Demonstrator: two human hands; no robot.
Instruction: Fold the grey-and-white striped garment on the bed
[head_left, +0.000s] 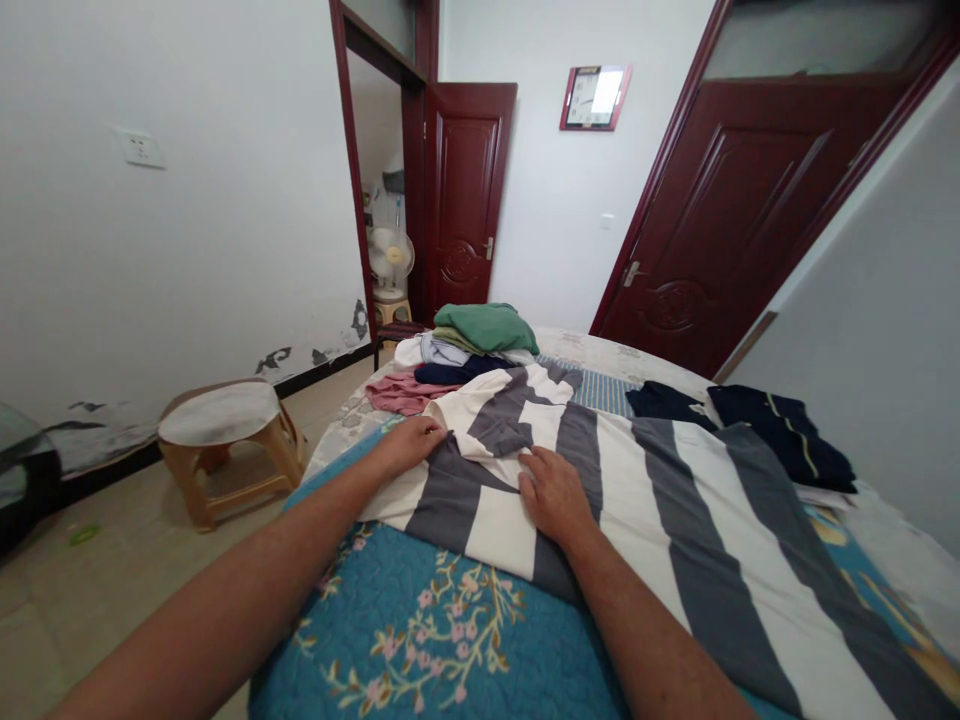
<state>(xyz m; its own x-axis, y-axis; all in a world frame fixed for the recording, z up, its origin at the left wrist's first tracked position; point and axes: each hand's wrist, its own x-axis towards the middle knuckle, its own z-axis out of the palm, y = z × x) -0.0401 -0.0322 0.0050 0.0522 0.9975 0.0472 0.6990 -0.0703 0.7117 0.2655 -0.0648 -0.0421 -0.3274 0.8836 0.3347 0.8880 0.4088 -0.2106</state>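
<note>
A large grey-and-white striped cloth (622, 470) lies spread across the table, its left end bunched into folds. My left hand (415, 443) pinches the left edge of the cloth between thumb and fingertips. To the right of it, my right hand (553, 492) rests on the cloth with fingers curled on a fold by a grey stripe. The fingertips of this hand are partly hidden in the fabric. Beneath the cloth shows a teal quilted cover (360, 600) with pink flower sprigs.
Behind the cloth is a pile of clothes with a green garment (487, 327) on top and a pink one (405, 393) below. Dark folded clothes (776, 430) lie at the right. A stool (225, 430) stands on the floor at left. Beyond are dark red doors (472, 190).
</note>
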